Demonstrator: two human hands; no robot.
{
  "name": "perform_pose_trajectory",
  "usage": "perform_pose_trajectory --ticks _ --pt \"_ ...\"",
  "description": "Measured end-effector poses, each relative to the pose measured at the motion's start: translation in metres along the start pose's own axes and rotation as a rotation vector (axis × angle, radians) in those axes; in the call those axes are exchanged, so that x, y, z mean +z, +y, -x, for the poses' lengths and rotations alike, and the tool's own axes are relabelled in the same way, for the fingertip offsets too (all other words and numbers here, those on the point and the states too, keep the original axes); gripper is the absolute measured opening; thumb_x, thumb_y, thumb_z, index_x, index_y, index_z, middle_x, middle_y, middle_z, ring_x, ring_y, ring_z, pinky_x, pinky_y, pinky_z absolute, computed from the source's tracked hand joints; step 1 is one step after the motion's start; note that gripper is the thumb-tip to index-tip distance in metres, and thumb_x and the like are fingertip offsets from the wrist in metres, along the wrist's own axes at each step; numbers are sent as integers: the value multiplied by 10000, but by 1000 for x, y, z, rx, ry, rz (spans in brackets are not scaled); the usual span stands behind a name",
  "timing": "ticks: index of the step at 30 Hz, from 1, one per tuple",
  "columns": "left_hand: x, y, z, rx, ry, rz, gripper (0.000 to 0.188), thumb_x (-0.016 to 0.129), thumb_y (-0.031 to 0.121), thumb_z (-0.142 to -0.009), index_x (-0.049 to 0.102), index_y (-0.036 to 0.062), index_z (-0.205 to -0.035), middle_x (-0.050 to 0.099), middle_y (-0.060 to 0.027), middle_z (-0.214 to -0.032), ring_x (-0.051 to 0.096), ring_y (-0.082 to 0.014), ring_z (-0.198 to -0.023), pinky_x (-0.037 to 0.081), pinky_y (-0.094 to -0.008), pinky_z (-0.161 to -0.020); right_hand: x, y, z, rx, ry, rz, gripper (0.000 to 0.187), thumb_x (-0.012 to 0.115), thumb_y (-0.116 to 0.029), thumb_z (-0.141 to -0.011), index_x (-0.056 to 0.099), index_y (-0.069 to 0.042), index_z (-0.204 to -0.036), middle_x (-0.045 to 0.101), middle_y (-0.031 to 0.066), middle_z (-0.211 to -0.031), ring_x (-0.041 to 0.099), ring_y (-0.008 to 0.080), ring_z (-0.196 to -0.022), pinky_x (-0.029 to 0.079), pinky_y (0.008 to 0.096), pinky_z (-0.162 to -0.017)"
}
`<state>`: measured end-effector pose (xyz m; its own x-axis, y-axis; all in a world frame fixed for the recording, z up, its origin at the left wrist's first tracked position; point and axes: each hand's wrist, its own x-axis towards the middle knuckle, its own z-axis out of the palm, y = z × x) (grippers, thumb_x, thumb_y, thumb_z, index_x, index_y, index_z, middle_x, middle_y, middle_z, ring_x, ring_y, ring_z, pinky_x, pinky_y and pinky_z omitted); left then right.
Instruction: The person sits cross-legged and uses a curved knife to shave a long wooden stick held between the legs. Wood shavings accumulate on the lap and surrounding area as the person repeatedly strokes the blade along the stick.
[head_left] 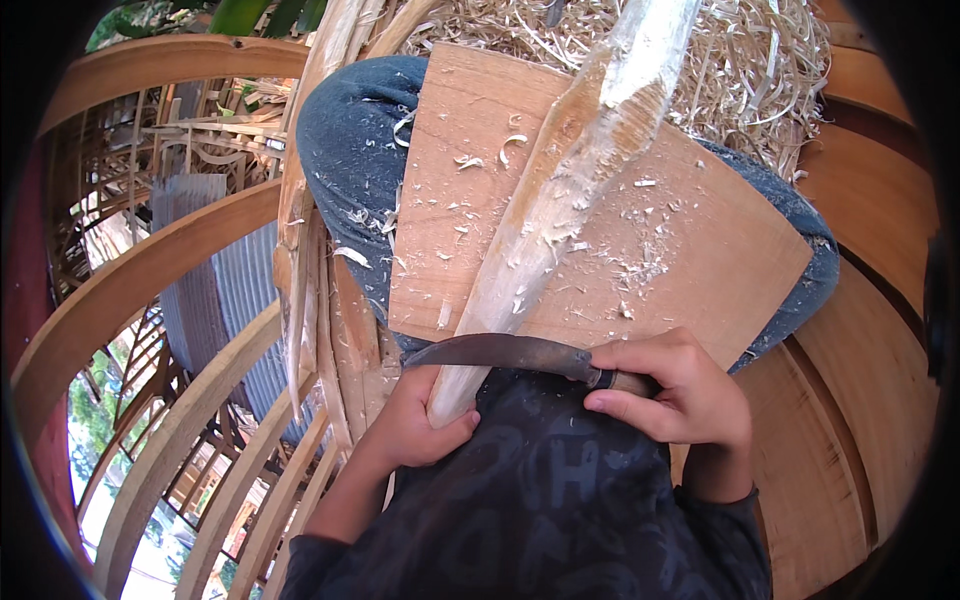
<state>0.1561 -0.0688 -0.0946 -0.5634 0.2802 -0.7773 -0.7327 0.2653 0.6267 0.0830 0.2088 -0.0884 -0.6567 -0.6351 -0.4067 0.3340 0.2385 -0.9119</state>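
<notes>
Curved dark-metal knife (505, 350), right hand (685, 390) gripping its handle (634, 383) at four o'clock, pale rough-hewn stick (545, 225) — left hand (415, 428) closed round its six-o'clock end, curly shavings (765, 90) at two.

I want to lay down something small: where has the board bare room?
The barest patch of the board lies between the scattered chips, its right edge and the right hand. Crowded: the middle, under the pale stick; curls dot the left part.
</notes>
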Motion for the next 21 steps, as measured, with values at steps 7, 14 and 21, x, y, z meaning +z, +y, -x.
perform_pose_trajectory --ticks 7,14,21 --pt "1 3 0 5 18 2 275 679 148 -690 524 30 -885 563 -41 -746 539 -118 -695 441 -282 -647 -1 4 -1 -64 44 3 257 737 -72 -748 635 33 -959 633 145 -688 631 184 -577 461 257 -537" --pt "4 6 -1 -8 33 -13 269 674 147 -689 522 30 -878 562 -41 -741 536 -119 -692 438 -279 -641 0 3 0 -86 155 -13 247 734 -65 -742 633 34 -945 645 160 -733 636 217 -588 459 260 -536" --pt "7 10 0 2 50 8 270 666 145 -692 521 26 -885 559 -48 -737 532 -123 -683 433 -280 -630 5 6 2 -84 143 -55 255 735 -52 -742 629 47 -952 653 168 -744 651 199 -605 462 248 -538"
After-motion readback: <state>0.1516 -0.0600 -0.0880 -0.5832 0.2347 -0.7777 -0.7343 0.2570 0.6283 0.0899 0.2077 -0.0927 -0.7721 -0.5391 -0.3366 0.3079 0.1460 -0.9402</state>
